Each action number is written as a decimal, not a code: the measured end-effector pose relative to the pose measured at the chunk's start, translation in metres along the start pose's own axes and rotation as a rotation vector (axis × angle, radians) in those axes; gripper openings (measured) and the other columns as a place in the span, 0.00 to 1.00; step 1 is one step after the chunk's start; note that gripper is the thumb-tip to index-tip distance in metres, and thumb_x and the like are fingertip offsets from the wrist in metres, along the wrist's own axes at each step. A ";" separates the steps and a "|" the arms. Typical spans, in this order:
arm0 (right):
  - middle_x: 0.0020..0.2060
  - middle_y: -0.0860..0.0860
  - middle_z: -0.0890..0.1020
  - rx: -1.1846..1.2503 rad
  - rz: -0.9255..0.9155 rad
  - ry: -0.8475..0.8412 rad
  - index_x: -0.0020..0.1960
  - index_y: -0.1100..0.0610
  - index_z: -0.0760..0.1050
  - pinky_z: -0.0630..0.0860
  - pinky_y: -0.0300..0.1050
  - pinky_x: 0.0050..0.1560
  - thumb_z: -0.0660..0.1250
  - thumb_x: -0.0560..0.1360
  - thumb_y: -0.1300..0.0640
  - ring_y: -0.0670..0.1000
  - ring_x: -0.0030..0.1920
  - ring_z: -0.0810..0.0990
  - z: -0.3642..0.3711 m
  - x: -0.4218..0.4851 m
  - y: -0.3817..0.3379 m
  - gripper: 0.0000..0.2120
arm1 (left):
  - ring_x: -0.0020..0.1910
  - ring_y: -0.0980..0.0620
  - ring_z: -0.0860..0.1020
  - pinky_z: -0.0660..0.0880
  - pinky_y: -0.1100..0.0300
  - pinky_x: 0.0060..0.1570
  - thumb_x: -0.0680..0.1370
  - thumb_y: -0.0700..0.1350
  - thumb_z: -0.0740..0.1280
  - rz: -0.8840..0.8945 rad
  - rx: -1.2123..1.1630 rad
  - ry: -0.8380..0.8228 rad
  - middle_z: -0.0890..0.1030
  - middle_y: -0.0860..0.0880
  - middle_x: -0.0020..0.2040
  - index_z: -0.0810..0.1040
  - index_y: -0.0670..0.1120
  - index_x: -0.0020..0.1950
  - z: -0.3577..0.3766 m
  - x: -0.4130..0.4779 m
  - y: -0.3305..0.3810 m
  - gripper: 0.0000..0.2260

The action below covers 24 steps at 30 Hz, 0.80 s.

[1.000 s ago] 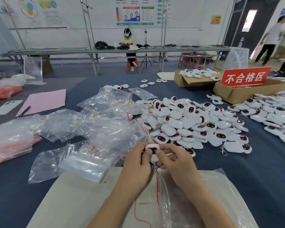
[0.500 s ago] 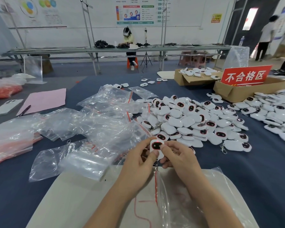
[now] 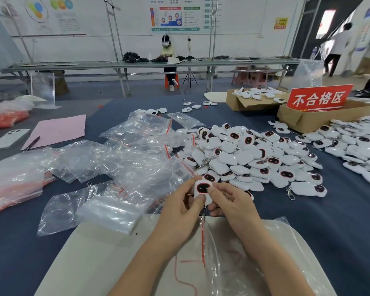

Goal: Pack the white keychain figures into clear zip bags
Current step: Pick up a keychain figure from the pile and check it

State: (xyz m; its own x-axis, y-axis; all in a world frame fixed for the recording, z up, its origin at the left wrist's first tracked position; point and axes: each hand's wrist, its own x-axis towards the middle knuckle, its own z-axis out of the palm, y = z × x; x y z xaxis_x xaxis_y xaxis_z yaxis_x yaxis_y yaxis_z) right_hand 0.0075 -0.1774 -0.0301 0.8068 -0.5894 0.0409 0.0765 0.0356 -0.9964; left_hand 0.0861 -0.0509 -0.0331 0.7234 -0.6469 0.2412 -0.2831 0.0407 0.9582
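Observation:
A white keychain figure [image 3: 202,188] with a dark oval face stands upright between both hands near the table's front. My left hand [image 3: 181,212] pinches its lower part with the thumb on its front. My right hand [image 3: 230,202] grips its right side, thumb on the face. Its metal clasp hangs down over the red zip strip of a clear zip bag [image 3: 239,259] that lies under my right forearm. A heap of white figures [image 3: 248,157] lies just behind the hands. Loose clear zip bags [image 3: 124,159] are spread to the left.
A second spread of figures [image 3: 357,146] covers the right side. Two cardboard boxes [image 3: 308,119] with a red sign [image 3: 319,98] stand at the back right. A pink sheet [image 3: 58,129], a pen and a phone [image 3: 8,137] lie far left. A pale board [image 3: 107,259] lies under my forearms.
Both hands have turned the figure so its dark face points at the camera and lifted it slightly. The bag underneath has stayed put.

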 end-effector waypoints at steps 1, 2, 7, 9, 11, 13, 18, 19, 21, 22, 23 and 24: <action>0.30 0.50 0.83 0.005 0.000 -0.001 0.52 0.55 0.81 0.80 0.37 0.36 0.69 0.78 0.58 0.45 0.33 0.81 0.000 0.000 0.000 0.04 | 0.51 0.41 0.80 0.79 0.46 0.57 0.82 0.40 0.66 -0.011 -0.014 0.000 0.84 0.43 0.51 0.77 0.56 0.67 0.001 0.000 0.000 0.16; 0.30 0.50 0.82 0.010 0.000 -0.002 0.51 0.55 0.81 0.80 0.37 0.36 0.69 0.79 0.58 0.45 0.32 0.81 0.000 0.000 0.000 0.04 | 0.50 0.40 0.80 0.78 0.45 0.57 0.82 0.41 0.66 -0.017 -0.029 0.004 0.83 0.42 0.51 0.77 0.57 0.67 0.001 0.000 0.000 0.16; 0.33 0.47 0.84 0.024 -0.020 0.008 0.52 0.54 0.81 0.81 0.38 0.37 0.70 0.78 0.58 0.44 0.34 0.82 0.001 0.001 0.001 0.03 | 0.45 0.54 0.82 0.79 0.62 0.47 0.81 0.38 0.68 -0.005 -0.099 0.007 0.84 0.53 0.46 0.78 0.60 0.63 0.001 0.001 -0.003 0.17; 0.41 0.45 0.86 -0.029 -0.057 -0.027 0.53 0.51 0.80 0.80 0.37 0.41 0.71 0.77 0.59 0.45 0.41 0.84 0.004 0.001 0.002 0.06 | 0.50 0.47 0.84 0.81 0.52 0.51 0.80 0.34 0.67 -0.060 -0.260 0.026 0.85 0.49 0.51 0.78 0.55 0.59 0.002 0.003 -0.003 0.16; 0.47 0.45 0.86 -0.110 -0.090 -0.077 0.56 0.48 0.79 0.79 0.36 0.45 0.72 0.77 0.60 0.45 0.46 0.85 0.008 -0.001 0.004 0.11 | 0.51 0.42 0.83 0.79 0.48 0.51 0.79 0.30 0.66 -0.142 -0.462 0.040 0.84 0.44 0.53 0.77 0.51 0.52 0.000 0.003 -0.002 0.15; 0.48 0.48 0.86 -0.163 -0.114 -0.105 0.58 0.47 0.78 0.79 0.37 0.48 0.72 0.76 0.61 0.47 0.47 0.84 0.010 -0.002 0.007 0.14 | 0.49 0.44 0.82 0.79 0.53 0.47 0.76 0.28 0.66 -0.180 -0.565 0.042 0.83 0.42 0.50 0.75 0.49 0.44 -0.003 0.004 -0.001 0.15; 0.44 0.49 0.85 -0.198 -0.150 -0.087 0.57 0.42 0.78 0.80 0.41 0.46 0.72 0.77 0.62 0.48 0.43 0.83 0.007 -0.001 0.006 0.17 | 0.47 0.45 0.82 0.80 0.55 0.46 0.76 0.24 0.62 -0.204 -0.641 0.023 0.82 0.45 0.47 0.68 0.44 0.43 -0.004 0.006 0.002 0.15; 0.43 0.47 0.86 -0.199 -0.155 -0.087 0.57 0.41 0.79 0.80 0.40 0.46 0.72 0.77 0.62 0.46 0.44 0.83 0.006 -0.001 0.006 0.17 | 0.46 0.46 0.83 0.80 0.56 0.44 0.77 0.24 0.62 -0.210 -0.640 0.025 0.82 0.45 0.47 0.68 0.44 0.43 -0.004 0.006 0.002 0.15; 0.43 0.46 0.86 -0.195 -0.160 -0.090 0.57 0.40 0.79 0.79 0.38 0.46 0.72 0.77 0.62 0.46 0.45 0.84 0.005 -0.001 0.007 0.18 | 0.45 0.47 0.83 0.81 0.58 0.42 0.77 0.24 0.62 -0.216 -0.654 0.027 0.82 0.45 0.46 0.68 0.44 0.43 -0.004 0.006 0.002 0.15; 0.43 0.47 0.86 -0.193 -0.161 -0.088 0.57 0.39 0.79 0.79 0.39 0.46 0.72 0.77 0.61 0.47 0.45 0.84 0.004 -0.001 0.008 0.17 | 0.45 0.48 0.84 0.81 0.59 0.42 0.77 0.24 0.61 -0.216 -0.659 0.025 0.82 0.45 0.46 0.68 0.44 0.42 -0.004 0.006 0.003 0.15; 0.43 0.47 0.86 -0.192 -0.162 -0.088 0.57 0.39 0.79 0.79 0.39 0.47 0.72 0.77 0.61 0.47 0.45 0.84 0.004 -0.001 0.008 0.17 | 0.45 0.47 0.84 0.81 0.59 0.42 0.77 0.24 0.62 -0.216 -0.659 0.022 0.82 0.44 0.46 0.70 0.45 0.41 -0.004 0.006 0.003 0.15; 0.42 0.47 0.85 -0.188 -0.163 -0.092 0.56 0.39 0.79 0.79 0.40 0.47 0.72 0.77 0.61 0.46 0.44 0.84 0.005 -0.002 0.008 0.17 | 0.45 0.47 0.83 0.80 0.59 0.42 0.77 0.25 0.62 -0.217 -0.659 0.021 0.83 0.44 0.46 0.73 0.45 0.41 -0.004 0.005 0.004 0.16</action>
State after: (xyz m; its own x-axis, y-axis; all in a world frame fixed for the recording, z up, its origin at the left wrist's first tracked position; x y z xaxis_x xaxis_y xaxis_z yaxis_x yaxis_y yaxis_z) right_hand 0.0095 -0.1724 -0.0377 0.8430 -0.4991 0.2004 0.1070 -0.2095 -0.9719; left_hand 0.0915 -0.0510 -0.0272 0.7340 -0.6784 0.0305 0.3061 0.3706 0.8769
